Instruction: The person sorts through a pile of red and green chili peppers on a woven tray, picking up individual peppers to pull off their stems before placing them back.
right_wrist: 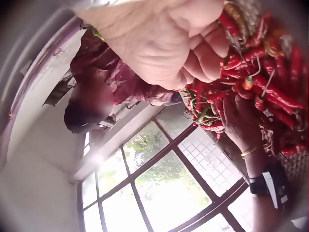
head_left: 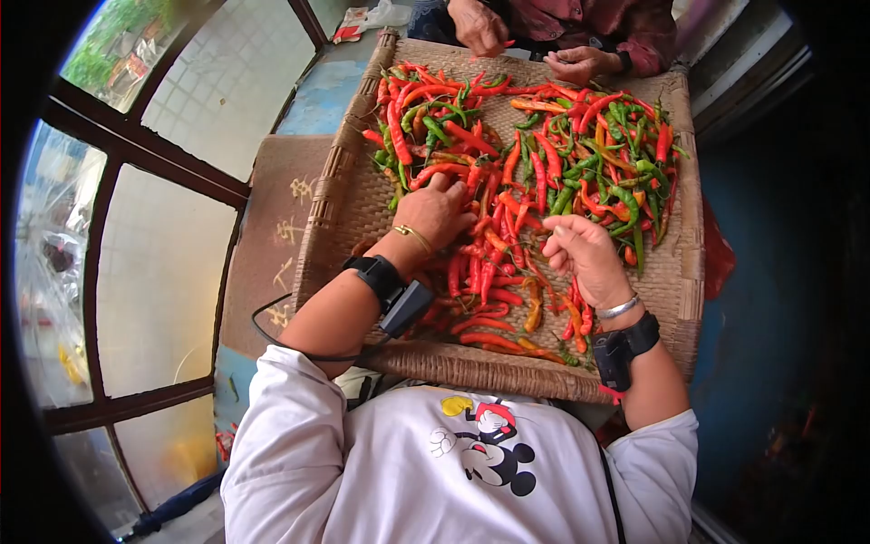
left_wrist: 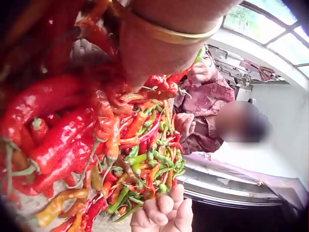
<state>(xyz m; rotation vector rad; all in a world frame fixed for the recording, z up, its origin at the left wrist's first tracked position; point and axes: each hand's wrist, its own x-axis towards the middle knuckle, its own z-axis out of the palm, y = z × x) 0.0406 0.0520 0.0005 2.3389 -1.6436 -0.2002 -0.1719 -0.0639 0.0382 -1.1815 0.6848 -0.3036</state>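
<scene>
In the head view the left hand reaches palm down into a heap of red chili peppers, its fingers resting among them; the right wrist view shows this left hand low on the heap too. A firm grasp on any pepper is not visible. The right hand hovers over the tray's right side with bent fingers, thumb near the index finger, and no pepper seen in it. Its curled fingers and palm fill the top of the right wrist view. Mixed red and green peppers lie beyond it.
A woven tray with a raised rim holds the peppers. Across it, another person's hands hang over the far edge. Framed windows stand at the left, beside a brown board with writing.
</scene>
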